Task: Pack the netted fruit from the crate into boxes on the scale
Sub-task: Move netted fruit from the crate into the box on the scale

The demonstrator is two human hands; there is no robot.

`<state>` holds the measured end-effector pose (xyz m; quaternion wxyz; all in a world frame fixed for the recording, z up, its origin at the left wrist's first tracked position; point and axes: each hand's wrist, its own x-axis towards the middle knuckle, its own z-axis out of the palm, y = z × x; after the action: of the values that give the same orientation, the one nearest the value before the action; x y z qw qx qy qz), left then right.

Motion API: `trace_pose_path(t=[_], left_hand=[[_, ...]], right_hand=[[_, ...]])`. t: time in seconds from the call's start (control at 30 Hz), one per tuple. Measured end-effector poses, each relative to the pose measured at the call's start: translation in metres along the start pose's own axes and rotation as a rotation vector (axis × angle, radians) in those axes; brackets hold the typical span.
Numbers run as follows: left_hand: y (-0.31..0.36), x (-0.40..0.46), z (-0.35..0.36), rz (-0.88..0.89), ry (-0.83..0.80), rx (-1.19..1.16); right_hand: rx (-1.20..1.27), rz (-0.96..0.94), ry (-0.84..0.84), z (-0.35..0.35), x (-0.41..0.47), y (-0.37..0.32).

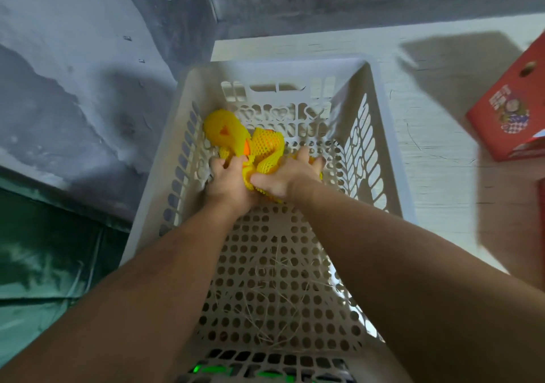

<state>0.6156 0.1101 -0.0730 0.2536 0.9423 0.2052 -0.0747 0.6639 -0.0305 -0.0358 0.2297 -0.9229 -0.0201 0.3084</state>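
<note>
Gripping netted fruit with both hands, deep in a pale perforated crate. Left hand curled round the yellow foam netting on the near left of the bunch, fingers tucked into it beside a patch of bare orange skin. Right hand clamped over the netting on the right, thumb pointing left across the mesh, fingertips reaching past the bunch toward the crate floor. Both forearms stretched forward from the bottom corners of the view.

Nearest, at the bottom edge: a dark crate wall with a green glow showing through its slots. Next, loose dry straw scattered over the round-holed floor. Beyond the hands, one more netted fruit lying against the far left wall, a small triangular gap in its net showing orange. Further still, a far wall with heart-shaped cutouts and a handle slot.

To the right, on a pale surface: a red carton tilted at the frame edge, printed with a fruit picture and white lettering too blurred to read. To the left, grey mottled floor and green sheeting.
</note>
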Motion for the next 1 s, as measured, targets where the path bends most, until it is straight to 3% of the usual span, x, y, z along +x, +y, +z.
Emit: trace_pose_path(t=[0.1,0.2,0.3,0.4,0.43,0.6,0.83,1.0], left_hand=[[-0.006,-0.008,-0.011,0.111,-0.126,-0.156],[-0.002,-0.019,-0.023,0.240,-0.339,-0.282],[-0.005,-0.037,-0.034,0.125,-0.492,-0.289],[-0.008,-0.059,-0.036,-0.228,-0.349,0.104],[-0.010,-0.063,-0.030,-0.238,-0.301,0.193],[-0.009,-0.057,-0.008,-0.105,-0.203,0.045],[0.013,-0.020,-0.020,0.070,-0.312,0.423],[0.014,-0.010,-0.021,0.195,-0.266,0.411]], right_hand=[[0.001,0.033,-0.045,-0.008,-0.016,-0.004],[0.235,0.082,-0.103,-0.007,-0.035,0.000],[0.389,0.043,-0.215,-0.008,-0.048,0.004],[0.287,0.091,-0.129,-0.010,-0.052,0.011],[0.256,0.114,-0.095,-0.009,-0.051,0.014],[0.124,0.139,-0.081,0.014,-0.048,0.021],[0.024,0.131,-0.139,0.021,-0.041,0.022],[0.171,0.200,-0.075,0.016,-0.040,0.023]])
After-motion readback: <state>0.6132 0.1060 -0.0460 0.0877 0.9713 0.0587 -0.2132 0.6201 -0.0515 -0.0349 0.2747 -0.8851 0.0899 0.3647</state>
